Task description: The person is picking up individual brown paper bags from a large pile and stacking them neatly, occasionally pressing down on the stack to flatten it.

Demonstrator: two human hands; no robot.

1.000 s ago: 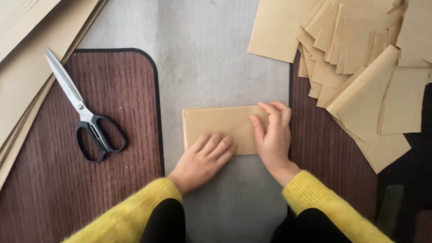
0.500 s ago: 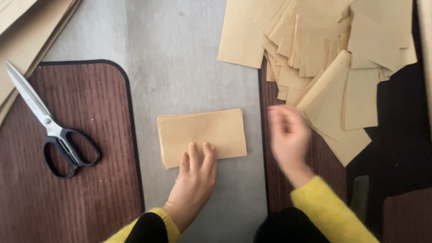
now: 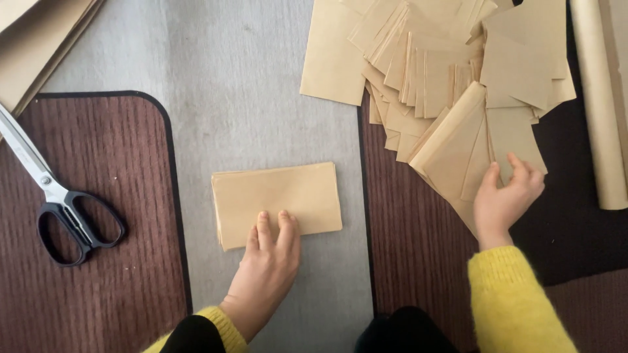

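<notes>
A folded rectangle of tan brown paper (image 3: 278,196) lies flat on the grey floor strip. My left hand (image 3: 268,265) rests on its near edge, fingers together and pressing down. My right hand (image 3: 504,199) is off to the right, its fingertips touching the lower edge of a fanned pile of folded tan papers (image 3: 445,91). It grips nothing that I can see. Both arms wear yellow sleeves.
Black-handled scissors (image 3: 55,202) lie on the brown mat (image 3: 98,281) at the left. More tan sheets (image 3: 39,46) sit at the top left. A paper roll (image 3: 598,111) lies along the right edge. A second brown mat (image 3: 418,261) is under the pile.
My right hand left the folded paper and moved right to the edge of the fanned pile. My left hand stays on the folded paper. The view has shifted rightward.
</notes>
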